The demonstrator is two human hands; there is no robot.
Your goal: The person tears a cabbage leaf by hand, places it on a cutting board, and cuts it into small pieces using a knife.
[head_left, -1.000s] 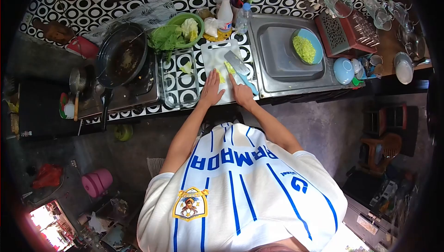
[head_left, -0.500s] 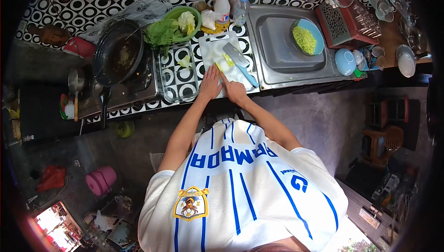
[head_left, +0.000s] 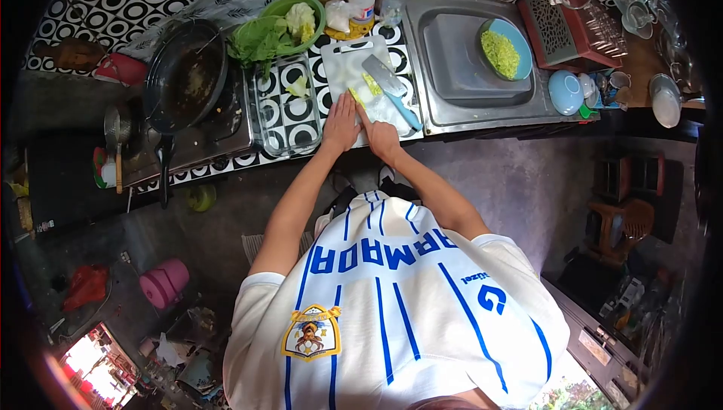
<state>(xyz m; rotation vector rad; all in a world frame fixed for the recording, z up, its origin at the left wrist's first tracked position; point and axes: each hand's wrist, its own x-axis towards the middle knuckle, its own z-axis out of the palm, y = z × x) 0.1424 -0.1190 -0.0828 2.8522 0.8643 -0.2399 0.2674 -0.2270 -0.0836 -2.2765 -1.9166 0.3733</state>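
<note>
My left hand lies with fingers stretched together on the near part of a white cutting board. Its fingertips touch a thin strip of yellow-green leaf. Beside it, my right hand has its index finger stretched toward the same strip, its other fingers bent; nothing shows in its grasp. A knife with a blue handle rests on the board just right of my hands, its broad blade pointing away. Chopped yellow-green leaf lies against the blade.
Left of the board, a glass tray holds a leaf piece, behind it a green basin of leafy vegetables. A black pan sits on the stove. To the right are a sink and a blue bowl of chopped greens. Bottles stand behind.
The camera view has tilted slightly, so the counter and its things sit a little higher. Both hands stay at the leaf strip on the board; the knife has not moved on it.
</note>
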